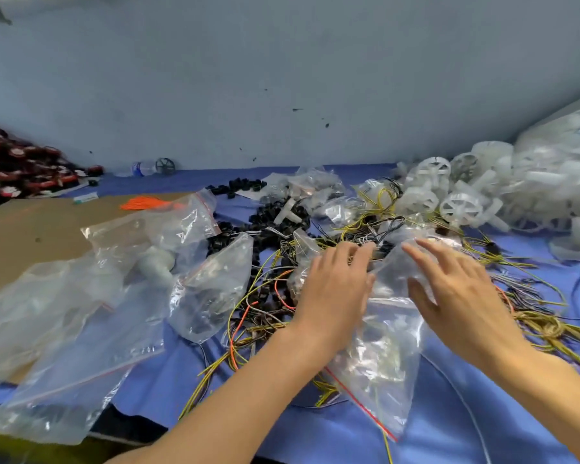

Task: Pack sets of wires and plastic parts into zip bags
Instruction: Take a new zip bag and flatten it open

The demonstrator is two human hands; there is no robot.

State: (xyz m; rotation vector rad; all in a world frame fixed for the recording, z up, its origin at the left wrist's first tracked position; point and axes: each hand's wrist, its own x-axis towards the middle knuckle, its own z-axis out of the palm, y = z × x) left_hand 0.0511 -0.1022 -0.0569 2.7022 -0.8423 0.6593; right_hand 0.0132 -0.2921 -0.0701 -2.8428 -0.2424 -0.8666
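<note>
— Where is the zip bag (382, 363)?

— In the middle of the blue cloth (449, 413), lying over the tangle of wires (258, 316), with a red strip along its near edge.

— And the hands?

— Two, both above it. The left hand (335, 289) lies on its far end, fingers stretched toward the wires. The right hand (462, 296) has its fingers spread and grips nothing. I can't tell whether it touches the plastic.

— Any other bags?

— At least three more clear bags (208, 289) to the left, partly on one sheet of cardboard (31, 236).

— Parts?

— One heap of black plastic parts (265, 222) behind the wires and one heap of white plastic wheels (449, 195) at the right. Both are too many to count, as are the wires. Farther back there is one orange bundle (148, 204) and one water bottle (141, 168) against the wall (282, 78).
</note>
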